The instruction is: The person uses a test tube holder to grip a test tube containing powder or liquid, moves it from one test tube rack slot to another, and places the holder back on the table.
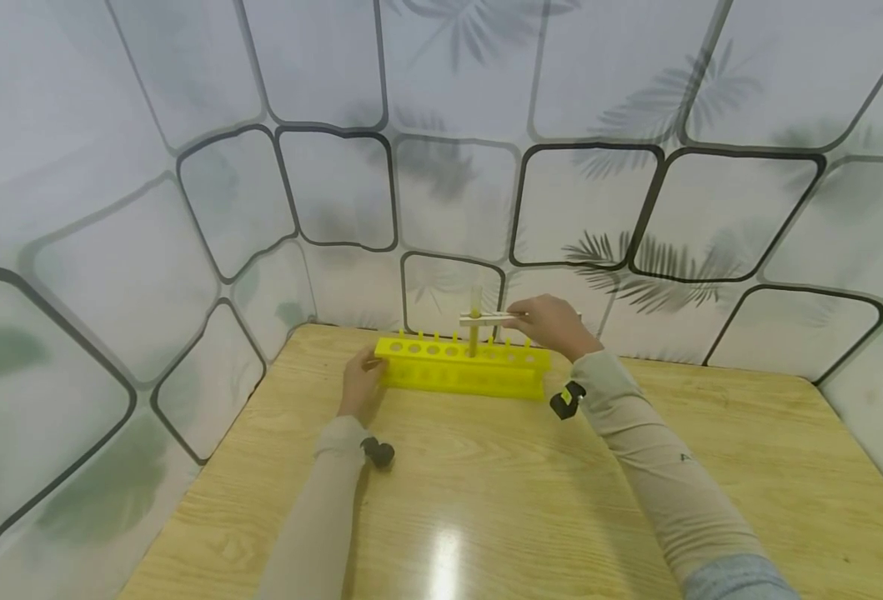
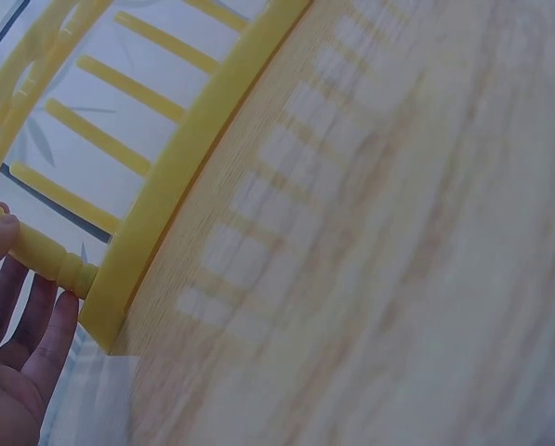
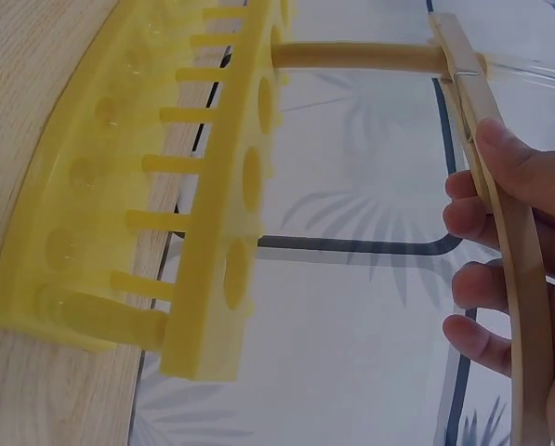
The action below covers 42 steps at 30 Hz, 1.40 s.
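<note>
A yellow plastic test tube rack (image 1: 464,380) stands on the table near the wall. My left hand (image 1: 361,382) holds its left end; in the left wrist view the thumb and fingers pinch the round end post (image 2: 43,253). My right hand (image 1: 555,323) grips a wooden test tube holder (image 3: 523,297), fingers curled round its arms. The holder's jaws clasp a glass test tube (image 1: 474,332) near its upper part. That tube is upright, filled with brownish-yellow liquid below a clear top. Its lower end meets a hole in the rack's top plate; how deep it sits I cannot tell.
The rack has a row of several round holes and short pegs (image 3: 170,164) along its back. The wood-grain table (image 1: 441,475) reaches the patterned wall covering (image 1: 452,200) right behind the rack. Dark wrist cameras (image 1: 378,452) are strapped to both sleeves.
</note>
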Each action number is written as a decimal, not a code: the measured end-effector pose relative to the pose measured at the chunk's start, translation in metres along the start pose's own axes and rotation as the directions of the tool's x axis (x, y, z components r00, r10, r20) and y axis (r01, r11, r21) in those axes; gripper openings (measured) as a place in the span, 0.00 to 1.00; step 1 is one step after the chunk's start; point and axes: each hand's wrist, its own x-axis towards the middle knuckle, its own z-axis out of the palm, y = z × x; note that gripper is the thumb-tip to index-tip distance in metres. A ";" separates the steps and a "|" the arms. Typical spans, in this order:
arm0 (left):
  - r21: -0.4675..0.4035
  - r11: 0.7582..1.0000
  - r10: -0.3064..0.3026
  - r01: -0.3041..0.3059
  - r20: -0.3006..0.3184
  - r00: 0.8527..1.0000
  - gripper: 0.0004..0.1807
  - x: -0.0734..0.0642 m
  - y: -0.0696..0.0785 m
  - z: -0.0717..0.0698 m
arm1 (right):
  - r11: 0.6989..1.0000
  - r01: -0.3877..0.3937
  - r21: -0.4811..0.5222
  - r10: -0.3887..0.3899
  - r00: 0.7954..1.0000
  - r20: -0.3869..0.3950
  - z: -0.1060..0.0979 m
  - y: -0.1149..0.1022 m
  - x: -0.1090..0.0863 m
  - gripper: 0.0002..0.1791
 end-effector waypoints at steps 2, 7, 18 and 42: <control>0.017 1.000 0.018 -0.018 -0.003 1.000 0.20 0.000 -0.001 0.000 | 1.000 -0.002 -0.008 0.002 1.000 -0.005 -0.001 0.000 0.000 0.13; 0.112 0.988 0.109 -0.109 -0.001 0.994 0.19 0.000 -0.001 -0.001 | 1.000 0.010 -0.029 -0.010 1.000 -0.024 -0.002 0.000 0.000 0.13; 0.129 0.986 0.108 -0.107 0.004 0.994 0.20 0.001 -0.002 -0.001 | 0.999 0.015 -0.034 -0.016 0.999 -0.030 -0.008 -0.003 -0.003 0.16; 0.068 0.997 0.033 -0.034 0.006 0.999 0.22 -0.002 0.000 0.000 | 0.998 0.041 -0.038 -0.042 0.999 -0.025 -0.023 -0.006 -0.028 0.20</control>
